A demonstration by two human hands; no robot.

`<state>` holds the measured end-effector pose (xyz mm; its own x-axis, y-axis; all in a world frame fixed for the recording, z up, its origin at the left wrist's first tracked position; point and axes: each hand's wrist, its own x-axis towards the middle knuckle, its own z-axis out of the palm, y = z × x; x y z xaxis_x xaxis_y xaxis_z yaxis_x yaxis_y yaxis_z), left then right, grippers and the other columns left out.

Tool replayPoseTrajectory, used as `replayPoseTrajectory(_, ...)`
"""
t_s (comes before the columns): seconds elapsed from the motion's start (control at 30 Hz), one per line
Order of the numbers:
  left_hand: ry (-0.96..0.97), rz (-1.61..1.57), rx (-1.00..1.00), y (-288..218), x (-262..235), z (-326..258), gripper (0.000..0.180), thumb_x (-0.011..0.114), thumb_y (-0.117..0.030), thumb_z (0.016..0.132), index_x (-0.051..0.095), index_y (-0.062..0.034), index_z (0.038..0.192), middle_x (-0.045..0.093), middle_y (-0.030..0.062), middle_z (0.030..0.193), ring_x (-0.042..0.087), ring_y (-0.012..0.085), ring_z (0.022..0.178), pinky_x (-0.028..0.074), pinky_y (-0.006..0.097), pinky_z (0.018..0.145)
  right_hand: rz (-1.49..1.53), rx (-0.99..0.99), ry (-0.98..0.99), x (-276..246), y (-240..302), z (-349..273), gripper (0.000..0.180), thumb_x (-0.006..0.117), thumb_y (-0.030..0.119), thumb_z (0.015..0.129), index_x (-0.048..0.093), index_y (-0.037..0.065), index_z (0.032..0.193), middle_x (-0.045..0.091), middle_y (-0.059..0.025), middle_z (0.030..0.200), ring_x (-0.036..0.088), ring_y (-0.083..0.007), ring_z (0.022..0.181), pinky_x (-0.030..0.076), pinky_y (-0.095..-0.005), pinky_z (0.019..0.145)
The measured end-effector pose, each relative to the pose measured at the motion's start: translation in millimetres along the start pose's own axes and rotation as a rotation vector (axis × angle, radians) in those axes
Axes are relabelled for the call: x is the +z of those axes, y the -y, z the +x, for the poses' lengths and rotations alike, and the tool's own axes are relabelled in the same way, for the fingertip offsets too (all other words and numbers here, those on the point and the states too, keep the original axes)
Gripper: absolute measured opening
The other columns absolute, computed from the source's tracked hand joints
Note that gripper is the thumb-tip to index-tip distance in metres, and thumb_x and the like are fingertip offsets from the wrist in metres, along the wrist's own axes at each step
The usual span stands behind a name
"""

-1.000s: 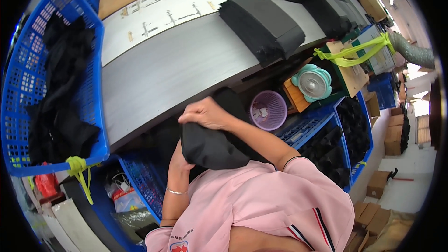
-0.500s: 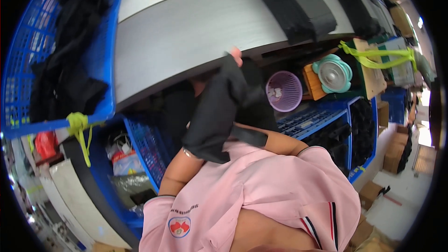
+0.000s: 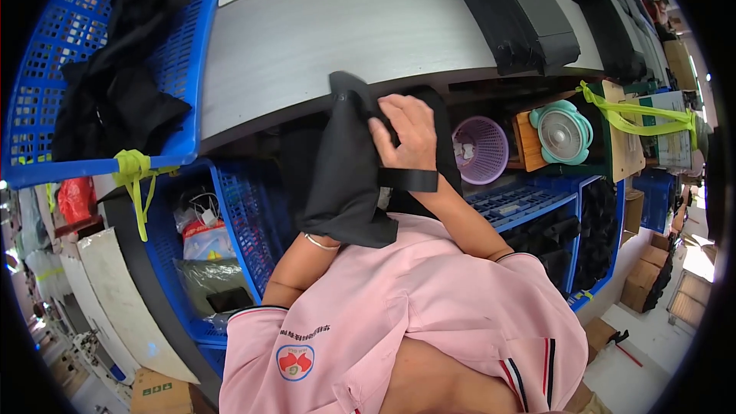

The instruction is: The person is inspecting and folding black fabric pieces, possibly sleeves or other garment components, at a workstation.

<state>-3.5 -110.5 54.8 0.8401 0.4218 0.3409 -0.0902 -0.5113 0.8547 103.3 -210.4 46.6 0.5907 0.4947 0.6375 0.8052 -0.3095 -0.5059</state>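
Note:
A black fabric piece (image 3: pixel 341 161), shaped like a sleeve or pouch, stands raised over my lap, its top end by the table's front edge. My left forearm, with a bracelet at the wrist, runs in under its lower end; the cloth hides that hand and its fingers. Just right of the piece is my right hand (image 3: pixel 410 134), back upward, thumb and fingers apart around a gap. Its fingertips are close to the fabric's right edge; I cannot tell whether they touch. A short black strap (image 3: pixel 409 179) sticks out from the piece across my right wrist.
Ahead is the grey table (image 3: pixel 337 31), with stacked black pieces (image 3: pixel 514 15) at its right. A blue basket (image 3: pixel 192 100) of black cloth stands on the left. Under the table at right are a purple bin (image 3: pixel 483 149), a teal fan (image 3: pixel 563 132) and blue crates (image 3: pixel 575 238).
My right hand, mostly hidden behind the black fabric before, now shows in full beside it with fingers apart. The fabric's top end has swung left and stands more upright.

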Motion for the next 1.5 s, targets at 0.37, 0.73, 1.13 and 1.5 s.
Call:
replayPoseTrajectory(0.37,0.197,0.356,0.144,38,-35,-26,0.048,0.054,-0.019,0.095,0.051,-0.0059,0.14,0.055,0.0171,0.139,0.051,0.0314,0.13,0.038,0.04,0.112,1.33,1.098,0.203,-33,-35,9,0.017,0.062,0.022,0.1,0.068,0.006,0.105,0.064,0.0027,0.076,0.058,-0.0092,0.067,0.049,-0.0297,0.082)
replayPoseTrajectory(0.73,0.241,0.696,0.057,56,-27,-53,0.055,0.052,-0.019,0.096,0.041,-0.0066,0.149,0.042,0.0167,0.152,0.039,0.0305,0.141,0.03,0.037,0.119,0.75,0.604,0.145,-39,-39,42,0.022,0.059,0.012,0.099,0.064,-0.002,0.116,0.063,-0.002,0.084,0.057,-0.0064,0.07,0.048,-0.0204,0.068)
replayPoseTrajectory(1.13,0.197,0.353,0.122,16,-38,-23,0.046,0.052,-0.012,0.096,0.049,-0.0051,0.141,0.05,0.0156,0.143,0.047,0.0298,0.132,0.035,0.037,0.114,0.8,0.485,0.388,-18,-27,-6,0.023,0.061,0.004,0.095,0.066,-0.003,0.116,0.06,-0.0057,0.127,0.058,-0.0136,0.107,0.045,-0.0256,0.091)
replayPoseTrajectory(1.5,0.149,0.114,0.137,19,-34,-15,0.041,0.056,-0.01,0.095,0.055,-0.0037,0.135,0.058,0.0132,0.135,0.055,0.0282,0.123,0.044,0.038,0.106,1.643,0.839,0.337,-29,-15,7,0.018,0.065,0.015,0.097,0.074,0.002,0.106,0.068,-0.0017,0.113,0.06,-0.0116,0.106,0.042,-0.0284,0.098)
